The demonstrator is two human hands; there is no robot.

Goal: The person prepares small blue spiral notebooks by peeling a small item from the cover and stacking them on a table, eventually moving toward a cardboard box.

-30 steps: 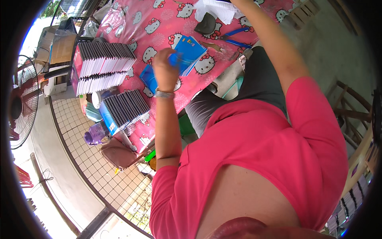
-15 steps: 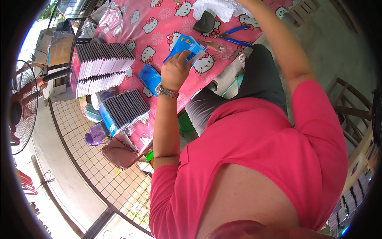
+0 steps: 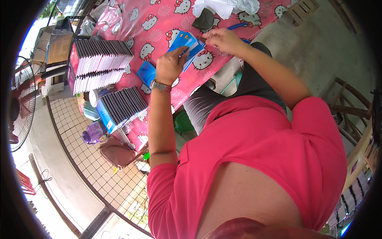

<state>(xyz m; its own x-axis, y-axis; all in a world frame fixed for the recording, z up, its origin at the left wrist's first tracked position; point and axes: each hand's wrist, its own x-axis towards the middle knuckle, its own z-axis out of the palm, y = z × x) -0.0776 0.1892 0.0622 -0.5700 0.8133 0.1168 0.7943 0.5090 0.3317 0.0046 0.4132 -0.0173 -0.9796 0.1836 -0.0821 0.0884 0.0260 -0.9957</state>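
Note:
My left hand [image 3: 171, 65] is closed on a few blue booklets [image 3: 182, 40], fanned slightly apart on the pink table cover. Their right edges show white pages. My right hand [image 3: 225, 42] is close to that right edge, its thumb and fingers pinched together. Whatever lies in the pinch, if anything, is too small to make out. Behind this hand is a pair of pliers with blue handles [image 3: 238, 26], partly covered by it. Beside my left wrist, another blue notebook [image 3: 145, 72] lies on the table.
Spiral-bound notebooks [image 3: 124, 104] stand in a row at the table's left edge, with taller stacks of notebooks [image 3: 99, 59] behind. A dark cloth item [image 3: 205, 20] and white paper [image 3: 215, 8] lie at the far side. A purple bottle [image 3: 94, 132] and fan [image 3: 18, 103] are left.
My right hand has come back from the far edge of the table to the right side of the booklets. The left hand keeps hold of them, nearly in place.

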